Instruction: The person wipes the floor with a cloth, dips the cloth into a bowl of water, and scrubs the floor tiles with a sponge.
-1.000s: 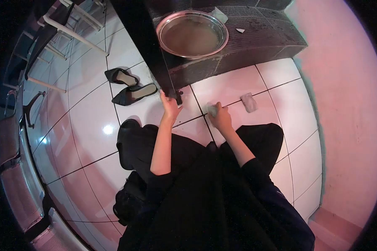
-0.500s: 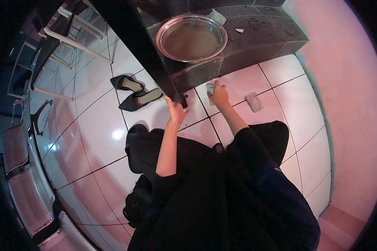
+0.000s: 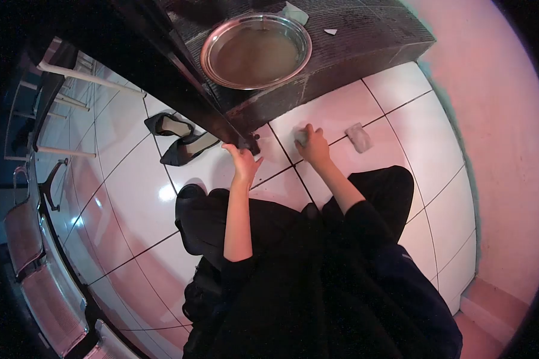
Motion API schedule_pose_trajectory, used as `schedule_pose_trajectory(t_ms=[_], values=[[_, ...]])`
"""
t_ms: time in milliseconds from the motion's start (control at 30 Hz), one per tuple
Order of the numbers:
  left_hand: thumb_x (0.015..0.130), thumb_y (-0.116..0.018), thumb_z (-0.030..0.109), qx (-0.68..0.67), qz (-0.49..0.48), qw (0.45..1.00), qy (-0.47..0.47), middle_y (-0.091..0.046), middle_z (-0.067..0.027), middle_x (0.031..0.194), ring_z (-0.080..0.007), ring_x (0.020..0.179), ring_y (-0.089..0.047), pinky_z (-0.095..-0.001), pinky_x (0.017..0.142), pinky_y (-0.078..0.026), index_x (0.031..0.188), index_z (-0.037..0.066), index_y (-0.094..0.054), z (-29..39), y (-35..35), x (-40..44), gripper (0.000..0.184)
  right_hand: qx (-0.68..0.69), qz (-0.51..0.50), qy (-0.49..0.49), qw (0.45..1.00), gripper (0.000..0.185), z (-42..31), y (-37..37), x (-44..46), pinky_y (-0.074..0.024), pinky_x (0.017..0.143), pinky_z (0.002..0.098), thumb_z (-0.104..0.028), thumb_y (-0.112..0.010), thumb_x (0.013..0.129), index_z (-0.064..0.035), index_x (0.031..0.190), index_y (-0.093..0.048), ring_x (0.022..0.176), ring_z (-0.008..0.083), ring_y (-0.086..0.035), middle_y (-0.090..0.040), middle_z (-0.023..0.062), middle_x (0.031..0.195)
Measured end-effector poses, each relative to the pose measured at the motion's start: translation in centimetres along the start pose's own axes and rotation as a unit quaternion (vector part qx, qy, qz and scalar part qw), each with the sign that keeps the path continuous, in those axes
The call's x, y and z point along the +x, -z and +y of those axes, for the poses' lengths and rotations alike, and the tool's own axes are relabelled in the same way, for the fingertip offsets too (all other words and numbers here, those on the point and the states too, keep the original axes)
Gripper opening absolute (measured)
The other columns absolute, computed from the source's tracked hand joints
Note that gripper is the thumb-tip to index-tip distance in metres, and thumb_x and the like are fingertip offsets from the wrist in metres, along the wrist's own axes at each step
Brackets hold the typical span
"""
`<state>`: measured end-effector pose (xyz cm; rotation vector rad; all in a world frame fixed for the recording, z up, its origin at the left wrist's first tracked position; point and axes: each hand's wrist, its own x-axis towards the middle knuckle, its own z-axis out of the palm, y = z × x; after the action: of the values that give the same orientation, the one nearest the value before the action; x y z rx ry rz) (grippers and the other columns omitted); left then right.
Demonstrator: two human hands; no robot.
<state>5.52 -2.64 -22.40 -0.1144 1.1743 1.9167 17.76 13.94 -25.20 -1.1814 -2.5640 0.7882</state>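
My right hand (image 3: 314, 146) is closed on a pale cloth (image 3: 300, 137) low over the white floor tiles. To its right lies a crumpled greyish cloth (image 3: 359, 138) on the floor. My left hand (image 3: 242, 163) has its thumb and fingers apart, nothing visible in it, beside the foot of a black post (image 3: 203, 105). Beyond both hands, a round metal basin (image 3: 256, 51) of murky brownish water sits on the dark tiled step.
A pair of black shoes (image 3: 188, 148) stands left of the post. Metal seats (image 3: 54, 302) line the left side, with white-legged chairs (image 3: 90, 78) behind. A pinkish wall (image 3: 491, 119) rises at the right. A small white scrap (image 3: 330, 32) lies on the step (image 3: 365, 45).
My right hand moved the cloth forward across the tile, then slightly back towards me. The view has shifted, so the black post fills more of the upper left. My left hand stays spread beside it.
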Motion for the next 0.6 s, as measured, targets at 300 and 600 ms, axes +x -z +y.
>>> schedule_pose_trajectory(t_ms=[300,600], values=[[0.064,-0.017,0.091,0.042,-0.04,0.998,-0.012,-0.002,-0.0047,0.153,-0.0264,0.139,-0.002,-0.0637,0.105,-0.007,0.147,0.02,-0.003,0.9,-0.8,-1.3,0.111,-0.01,0.0,-0.03,0.999,0.057,-1.8,-0.3,3.6,-0.053,0.068,0.0459,-0.029,-0.072,0.07,-0.0076,0.115,-0.044,0.08,0.0419,-0.062,-0.052,0.0263,0.1],[0.063,-0.013,0.092,0.063,-0.056,0.996,-0.005,-0.01,-0.0041,0.153,-0.0272,0.139,-0.008,-0.0635,0.103,-0.006,0.146,0.021,-0.012,0.6,0.1,-0.3,0.109,0.014,-0.004,-0.011,1.0,0.05,1.1,0.6,-6.8,-0.0529,0.063,0.0464,-0.026,-0.069,0.073,-0.0089,0.113,-0.045,0.073,0.0432,-0.061,-0.051,0.0258,0.096]])
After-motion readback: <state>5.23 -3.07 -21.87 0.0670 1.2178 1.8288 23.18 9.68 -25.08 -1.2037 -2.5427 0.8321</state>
